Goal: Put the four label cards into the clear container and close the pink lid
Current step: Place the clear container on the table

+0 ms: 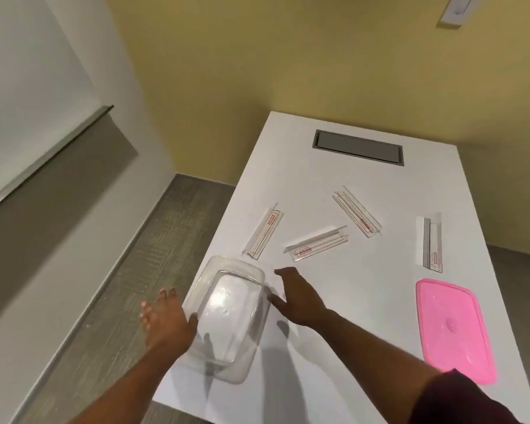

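A clear rectangular container (227,316) lies open-side up at the near left edge of the white table (364,286). My left hand (166,322) is spread open just left of it, thumb at its rim. On the container's right side, my right hand (297,298) hovers with fingers apart. Several clear label cards with red print lie beyond: one at the left (263,232), one in the middle (317,243), one farther back (357,214), one at the right (432,241). The pink lid (455,328) lies flat at the near right.
A grey recessed cable hatch (358,146) sits in the table's far end. The table's left edge drops to a grey carpeted floor (141,270). Yellow wall stands behind, white wall with a grey panel to the left.
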### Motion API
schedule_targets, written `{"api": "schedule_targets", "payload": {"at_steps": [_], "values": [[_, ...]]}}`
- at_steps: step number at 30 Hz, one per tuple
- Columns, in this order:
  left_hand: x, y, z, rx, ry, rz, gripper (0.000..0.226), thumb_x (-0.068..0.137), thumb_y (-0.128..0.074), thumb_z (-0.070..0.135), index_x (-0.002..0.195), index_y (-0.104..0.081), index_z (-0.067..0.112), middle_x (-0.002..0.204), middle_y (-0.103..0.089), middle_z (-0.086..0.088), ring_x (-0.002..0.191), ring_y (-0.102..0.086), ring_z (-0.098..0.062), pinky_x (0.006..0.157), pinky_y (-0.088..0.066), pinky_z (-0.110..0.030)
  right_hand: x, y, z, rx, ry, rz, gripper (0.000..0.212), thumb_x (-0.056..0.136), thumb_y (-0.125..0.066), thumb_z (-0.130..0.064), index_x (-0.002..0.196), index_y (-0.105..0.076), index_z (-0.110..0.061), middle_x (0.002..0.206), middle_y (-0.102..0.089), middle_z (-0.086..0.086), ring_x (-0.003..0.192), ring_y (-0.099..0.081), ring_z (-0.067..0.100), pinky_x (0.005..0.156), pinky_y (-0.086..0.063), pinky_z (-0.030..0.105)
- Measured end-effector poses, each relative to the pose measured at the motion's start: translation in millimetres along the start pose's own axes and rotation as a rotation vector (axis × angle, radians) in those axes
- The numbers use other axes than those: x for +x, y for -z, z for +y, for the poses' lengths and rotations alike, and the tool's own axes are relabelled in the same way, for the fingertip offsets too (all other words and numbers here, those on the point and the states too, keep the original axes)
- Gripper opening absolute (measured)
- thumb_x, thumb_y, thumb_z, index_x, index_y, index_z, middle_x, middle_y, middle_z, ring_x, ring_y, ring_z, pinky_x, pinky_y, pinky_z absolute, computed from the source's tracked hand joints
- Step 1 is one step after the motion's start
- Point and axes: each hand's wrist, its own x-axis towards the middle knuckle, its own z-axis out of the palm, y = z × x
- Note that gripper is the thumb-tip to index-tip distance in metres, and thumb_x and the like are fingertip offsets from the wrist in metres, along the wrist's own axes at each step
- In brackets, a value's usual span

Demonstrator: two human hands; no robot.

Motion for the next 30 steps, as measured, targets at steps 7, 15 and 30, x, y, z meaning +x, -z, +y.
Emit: {"api": "schedule_targets", "payload": {"at_steps": [7, 15, 30], "values": [[-5, -11, -32, -0.332, 0.117, -0.077, 0.073, 0.094, -0.059, 0.041, 0.15, -0.029, 0.006, 0.145, -0.051, -0.023, 0.132, -0.05, -0.042, 0.107, -0.042, -0.05, 36, -15, -41, 0.141, -0.147, -0.098, 0.077, 0.095, -0.064, -0.046, 0.154, -0.031, -0.009, 0.151, -0.041, 0.012, 0.132, -0.052, 0.028, 0.11, -0.042, 0.038], [-5, -11, -40, -0.487, 0.183, -0.094, 0.037, 0.093, -0.065, 0.036, 0.118, -0.065, 0.008, 0.086, -0.073, -0.008, 0.062, -0.074, -0.019, 0.066, -0.058, -0.03, 53, -25, -51, 0.178, -0.301, -0.129, 0.056, 0.098, -0.061, -0.029, 0.146, -0.039, -0.01, 0.126, -0.063, 0.023, 0.117, -0.061, 0.039, 0.101, -0.047, 0.041], [4, 10, 24, -0.846, 0.211, 0.015, 0.019, 0.092, -0.058, 0.019, 0.101, -0.064, 0.003, 0.09, -0.071, -0.017, 0.084, -0.07, -0.038, 0.081, -0.059, -0.05, 8, -1, -8, 0.899, -0.671, 0.102, 0.051, 0.081, -0.05, 0.006, 0.123, -0.06, -0.02, 0.101, -0.063, 0.017, 0.055, -0.068, 0.024, 0.07, -0.066, 0.046]]}}
